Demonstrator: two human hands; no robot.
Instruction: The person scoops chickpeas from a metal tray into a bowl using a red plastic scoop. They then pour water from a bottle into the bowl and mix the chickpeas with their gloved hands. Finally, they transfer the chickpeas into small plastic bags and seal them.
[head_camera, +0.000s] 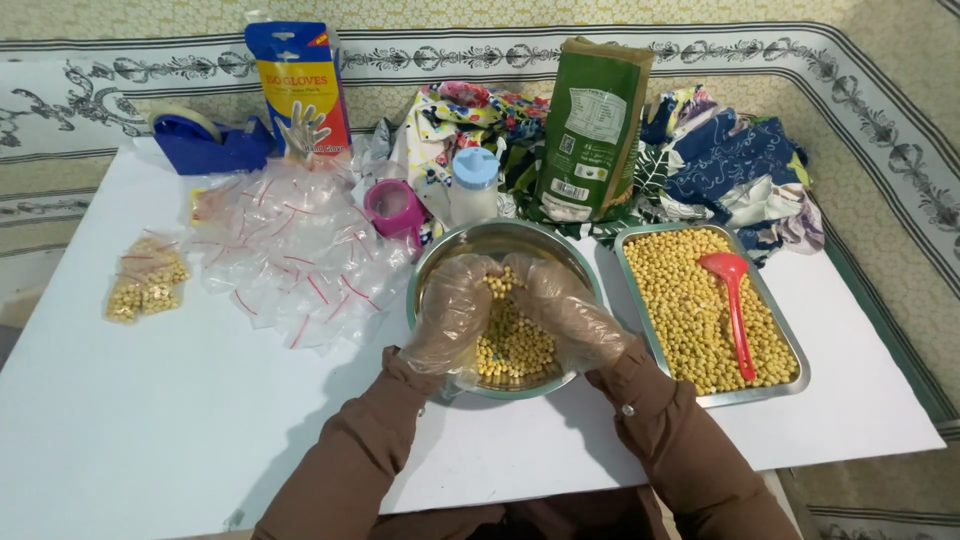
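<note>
Both hands, in thin clear plastic gloves below brown sleeves, were down inside the round steel bowl that stood on the white tabletop. The left hand was loosely cupped with fingers curled inward, and the right hand was cupped the same way. Their fingertips met over a small clump of yellow chickpeas, some of them pinched between the two hands near the far rim and the rest lying on the bowl's floor.

Just right of the bowl lay a rectangular steel tray filled with more chickpeas, a red plastic spoon resting on them. Behind the bowl stood a tall green paper bag with a pale label panel, a small white bottle with a light blue cap and a pink tape roll. Crumpled flowered cloths lay behind the tray. Left of the bowl spread a heap of small clear zip bags with red seal lines, and further left lay filled little bags of chickpeas. Behind the heap stood a blue and yellow glove packet with a hand outline on it, beside a blue tape dispenser.
</note>
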